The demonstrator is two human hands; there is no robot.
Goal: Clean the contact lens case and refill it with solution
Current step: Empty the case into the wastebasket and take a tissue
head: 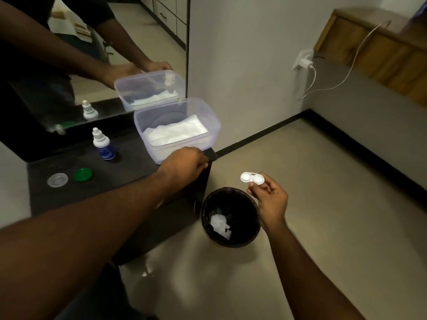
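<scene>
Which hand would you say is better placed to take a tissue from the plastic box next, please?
The left hand, probably. It rests at the near edge of the plastic box, close to the tissues, and looks empty. The right hand is pinching the lens case above the bin.

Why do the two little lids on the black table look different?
The green cap is solid, bright and you cannot see through it; the clear cap is see-through and pale. The clear cap lies nearer the table's left edge, the green cap just beside it. Both are round, loose and flat on the table.
</scene>
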